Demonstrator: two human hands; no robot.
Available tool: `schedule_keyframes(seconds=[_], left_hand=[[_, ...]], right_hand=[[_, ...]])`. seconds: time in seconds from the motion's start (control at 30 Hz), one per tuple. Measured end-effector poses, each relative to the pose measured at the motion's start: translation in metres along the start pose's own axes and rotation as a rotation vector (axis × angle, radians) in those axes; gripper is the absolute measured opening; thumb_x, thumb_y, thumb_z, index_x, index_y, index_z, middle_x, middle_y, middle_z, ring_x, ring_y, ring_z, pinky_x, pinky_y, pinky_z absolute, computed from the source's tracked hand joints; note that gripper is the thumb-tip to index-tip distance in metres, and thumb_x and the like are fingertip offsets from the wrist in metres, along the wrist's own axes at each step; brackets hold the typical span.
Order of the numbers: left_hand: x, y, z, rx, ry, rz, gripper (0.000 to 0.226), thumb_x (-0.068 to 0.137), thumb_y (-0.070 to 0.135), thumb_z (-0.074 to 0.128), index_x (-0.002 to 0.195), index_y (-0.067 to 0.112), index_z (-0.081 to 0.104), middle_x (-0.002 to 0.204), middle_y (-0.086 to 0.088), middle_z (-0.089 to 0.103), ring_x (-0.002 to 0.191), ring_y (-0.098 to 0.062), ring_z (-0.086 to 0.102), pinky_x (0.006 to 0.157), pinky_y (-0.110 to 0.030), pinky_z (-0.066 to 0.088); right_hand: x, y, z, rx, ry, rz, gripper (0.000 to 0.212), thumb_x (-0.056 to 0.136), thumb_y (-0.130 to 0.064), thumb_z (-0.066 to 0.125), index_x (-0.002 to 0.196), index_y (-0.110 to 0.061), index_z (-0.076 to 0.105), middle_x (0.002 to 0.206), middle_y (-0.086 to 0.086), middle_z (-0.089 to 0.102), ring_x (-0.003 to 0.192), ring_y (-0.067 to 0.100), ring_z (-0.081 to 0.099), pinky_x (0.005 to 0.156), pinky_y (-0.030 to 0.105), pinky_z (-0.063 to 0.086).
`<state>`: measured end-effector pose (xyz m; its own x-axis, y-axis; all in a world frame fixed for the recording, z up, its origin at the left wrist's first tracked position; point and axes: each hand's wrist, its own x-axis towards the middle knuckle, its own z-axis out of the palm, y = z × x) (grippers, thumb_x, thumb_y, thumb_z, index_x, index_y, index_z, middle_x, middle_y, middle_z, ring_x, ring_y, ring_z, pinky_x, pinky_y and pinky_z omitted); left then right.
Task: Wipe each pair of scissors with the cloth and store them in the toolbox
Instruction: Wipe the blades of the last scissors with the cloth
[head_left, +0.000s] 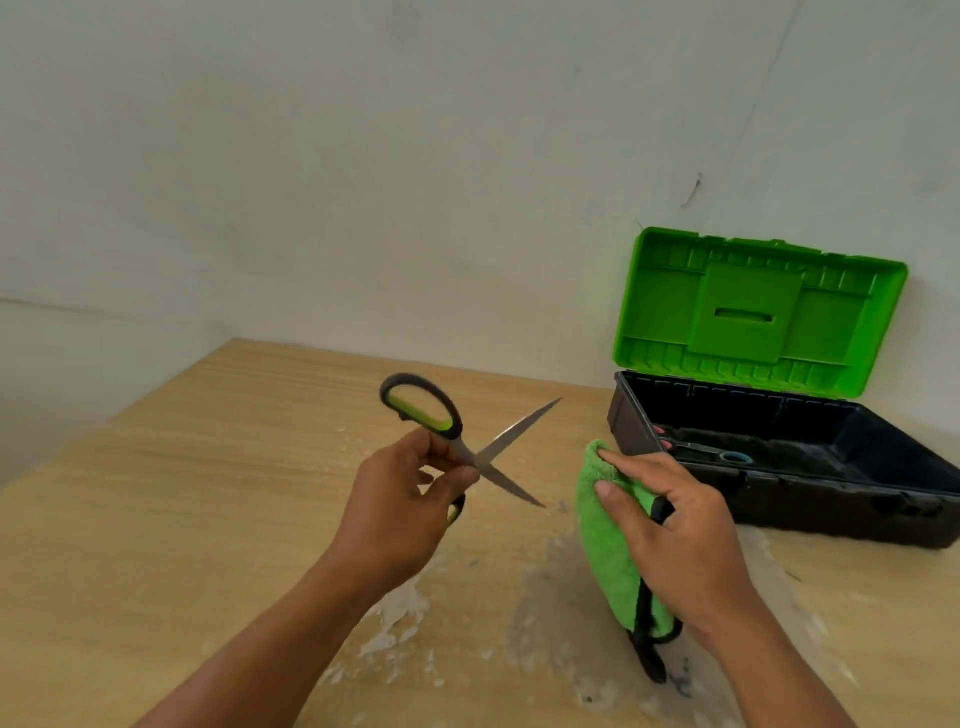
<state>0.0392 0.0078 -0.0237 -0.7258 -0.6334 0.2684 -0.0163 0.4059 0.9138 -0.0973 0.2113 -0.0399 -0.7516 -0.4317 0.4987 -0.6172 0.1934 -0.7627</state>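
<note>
My left hand (400, 499) holds a pair of scissors (511, 434) with grey and lime-green handles above the table, blades spread apart and pointing right. My right hand (675, 540) grips a folded green cloth (605, 540) with black trim, just right of the blade tips and not touching them. At the right stands the toolbox (779, 499), a black base with its green lid (753, 312) raised against the wall. Inside it lies another pair of scissors (727, 456) with a blue handle ring and a pinkish part at the left.
A wooden table (208, 519) with pale scuffed patches near its front carries everything. A white wall rises right behind the table and toolbox. The table's left edge drops off at the far left.
</note>
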Motion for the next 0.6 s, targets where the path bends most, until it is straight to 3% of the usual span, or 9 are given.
schedule_keyframes(seconds=[0.07, 0.13, 0.23, 0.3, 0.37, 0.47, 0.6], left_hand=[[0.000, -0.003, 0.000, 0.028, 0.024, 0.031, 0.012, 0.088, 0.020, 0.073, 0.086, 0.031, 0.069, 0.089, 0.009, 0.069, 0.078, -0.004, 0.060, 0.067, -0.024, 0.050], [0.000, -0.007, 0.000, 0.055, 0.029, 0.140, 0.022, 0.087, 0.015, 0.074, 0.081, 0.034, 0.065, 0.094, 0.007, 0.062, 0.077, -0.003, 0.058, 0.062, -0.016, 0.048], [0.000, -0.008, 0.000, 0.139, 0.031, 0.277, 0.020, 0.088, 0.010, 0.071, 0.083, 0.029, 0.063, 0.085, 0.009, 0.057, 0.069, -0.004, 0.053, 0.056, -0.010, 0.041], [0.001, -0.011, 0.001, 0.154, 0.036, 0.321, 0.021, 0.090, 0.010, 0.068, 0.084, 0.029, 0.062, 0.071, 0.009, 0.058, 0.059, -0.010, 0.054, 0.049, -0.014, 0.039], [-0.001, -0.014, 0.001, 0.102, -0.010, 0.279, 0.025, 0.094, 0.008, 0.063, 0.086, 0.031, 0.059, 0.066, 0.005, 0.063, 0.054, -0.013, 0.061, 0.048, -0.029, 0.050], [-0.003, -0.014, 0.003, -0.031, -0.078, 0.191, 0.030, 0.096, 0.003, 0.059, 0.087, 0.031, 0.062, 0.076, -0.001, 0.073, 0.068, -0.016, 0.073, 0.062, -0.036, 0.061], [-0.003, -0.012, 0.011, -0.251, -0.132, 0.077, 0.044, 0.082, -0.016, 0.068, 0.077, 0.027, 0.073, 0.085, -0.001, 0.076, 0.084, -0.031, 0.072, 0.080, -0.048, 0.060]], right_hand=[[0.000, -0.002, 0.001, 0.020, -0.010, 0.001, 0.029, 0.091, -0.019, 0.075, 0.117, -0.030, 0.075, 0.108, -0.021, 0.069, 0.106, -0.001, 0.065, 0.089, 0.016, 0.050], [-0.001, -0.002, 0.002, 0.054, -0.013, 0.007, 0.029, 0.090, -0.016, 0.075, 0.117, -0.028, 0.075, 0.107, -0.018, 0.070, 0.105, 0.000, 0.066, 0.087, 0.010, 0.049], [-0.001, -0.002, 0.003, 0.126, -0.023, 0.043, 0.028, 0.090, -0.013, 0.075, 0.116, -0.024, 0.077, 0.107, -0.014, 0.073, 0.105, 0.001, 0.068, 0.087, 0.010, 0.050], [-0.001, -0.002, 0.003, 0.155, -0.027, 0.060, 0.028, 0.090, -0.013, 0.075, 0.116, -0.025, 0.077, 0.107, -0.013, 0.073, 0.105, 0.002, 0.068, 0.089, 0.013, 0.052], [-0.001, -0.003, 0.002, 0.179, -0.029, 0.082, 0.028, 0.090, -0.014, 0.075, 0.115, -0.026, 0.077, 0.108, -0.013, 0.074, 0.106, 0.002, 0.068, 0.092, 0.020, 0.054], [-0.001, -0.004, 0.005, 0.224, -0.045, 0.119, 0.027, 0.090, -0.015, 0.075, 0.114, -0.027, 0.077, 0.109, -0.013, 0.074, 0.108, 0.005, 0.069, 0.095, 0.028, 0.054], [-0.002, -0.006, 0.005, 0.319, -0.072, 0.167, 0.028, 0.089, -0.014, 0.075, 0.115, -0.025, 0.077, 0.110, -0.010, 0.075, 0.109, 0.008, 0.070, 0.092, 0.026, 0.056]])
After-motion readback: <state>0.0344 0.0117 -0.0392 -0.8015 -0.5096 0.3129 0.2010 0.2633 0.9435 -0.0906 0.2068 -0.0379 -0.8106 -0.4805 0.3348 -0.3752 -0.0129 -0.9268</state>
